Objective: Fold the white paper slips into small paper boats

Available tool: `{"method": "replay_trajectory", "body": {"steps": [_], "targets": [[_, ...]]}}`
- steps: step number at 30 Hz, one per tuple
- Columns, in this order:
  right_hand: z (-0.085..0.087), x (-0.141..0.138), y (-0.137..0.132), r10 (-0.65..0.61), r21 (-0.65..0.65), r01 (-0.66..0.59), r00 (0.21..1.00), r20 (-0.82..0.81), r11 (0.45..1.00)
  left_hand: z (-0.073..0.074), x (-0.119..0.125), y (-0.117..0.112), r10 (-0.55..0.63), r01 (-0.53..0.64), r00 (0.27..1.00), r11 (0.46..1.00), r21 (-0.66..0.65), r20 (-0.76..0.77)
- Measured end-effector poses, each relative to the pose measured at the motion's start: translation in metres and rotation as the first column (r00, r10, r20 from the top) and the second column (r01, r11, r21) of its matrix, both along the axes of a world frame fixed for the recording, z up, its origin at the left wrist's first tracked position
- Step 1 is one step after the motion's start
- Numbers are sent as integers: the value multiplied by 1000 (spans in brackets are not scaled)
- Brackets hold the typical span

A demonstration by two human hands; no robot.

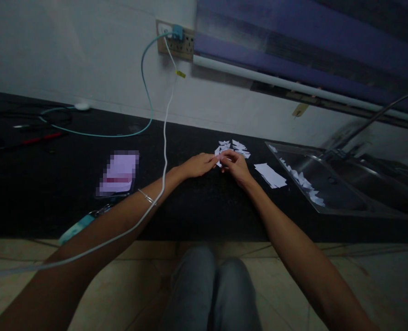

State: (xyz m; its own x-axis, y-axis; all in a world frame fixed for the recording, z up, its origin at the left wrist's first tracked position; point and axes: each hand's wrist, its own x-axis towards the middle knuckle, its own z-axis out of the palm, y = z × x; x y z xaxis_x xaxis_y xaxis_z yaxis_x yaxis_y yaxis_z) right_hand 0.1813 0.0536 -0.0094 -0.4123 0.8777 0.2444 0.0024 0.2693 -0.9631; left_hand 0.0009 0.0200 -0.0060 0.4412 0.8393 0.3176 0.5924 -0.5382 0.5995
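Left hand [200, 165]: stretched out over the dark counter [207, 211], fingers lying close together, tips at a small white paper piece [218, 163]; from where I stand I can't tell whether they grip it.
Right hand [237, 168]: fingers curled in, tips meeting the left hand's over that same piece; too small and dim to tell if they are clamped on it.
White paper piece: on or just above the counter, mostly covered by the fingertips.
Folded papers [240, 148]: pointed white shapes gathered just behind the hands, towards the wall.
Flat papers [270, 176]: a slightly fanned stack, right of the right hand and short of the sink [348, 184].
Sink edge: more pointed paper shapes [303, 179] strung in a row along its left side.
Phone [117, 172]: left of the left hand, its screen blurred into blocks; a teal pouch [77, 228] lies nearer the person, partly behind the left forearm.
White cable [165, 138]: drops from the socket strip [186, 46] on the wall and passes in front of the left arm.
Left wrist: a thin silver bracelet [147, 196].
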Motion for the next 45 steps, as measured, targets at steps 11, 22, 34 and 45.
{"method": "replay_trajectory", "body": {"steps": [11,22,34,45], "targets": [[-6,11,2,38,-2,-38,999,32,999,-5,-5,4,-6,2,997,999,54,77],[-5,13,-4,25,50,-31,993,114,998,-2,-4,-1,-46,43,998,994,97,34],[-5,8,-10,-105,241,80,990,93,967,-7,-3,1,21,-17,999,990,138,-25],[20,49,22,-205,361,112,951,231,926,-8,-5,2,13,-6,992,998,63,-123]]}}
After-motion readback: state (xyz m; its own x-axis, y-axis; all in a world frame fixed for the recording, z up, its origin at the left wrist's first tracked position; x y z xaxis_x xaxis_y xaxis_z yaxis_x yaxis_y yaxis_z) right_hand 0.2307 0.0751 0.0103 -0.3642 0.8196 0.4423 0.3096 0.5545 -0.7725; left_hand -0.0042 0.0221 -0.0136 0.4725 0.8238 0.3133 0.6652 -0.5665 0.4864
